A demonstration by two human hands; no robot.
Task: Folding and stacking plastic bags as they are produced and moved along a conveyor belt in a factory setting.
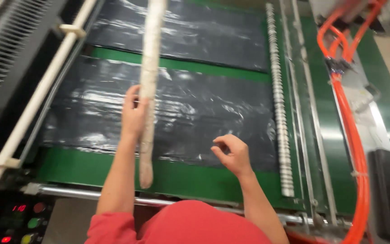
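Observation:
My left hand (133, 115) grips a long pale stick (150, 81) wrapped in whitish tape; the stick runs from the top of the view down past my wrist. Under it lies a stack of shiny black plastic sheets (195, 113) on a green conveyor belt (177, 180). Over the near edge of the black stack, my right hand (232, 153) hovers with fingers curled and pinched, holding nothing that I can see. A second black stack (190, 31) lies farther up the belt.
A ribbed white roller (280, 104) runs along the right side of the belt. Orange hoses (353, 135) hang at the right. A white rail (37, 99) borders the left. A control panel with red and green lights (21, 221) sits at bottom left.

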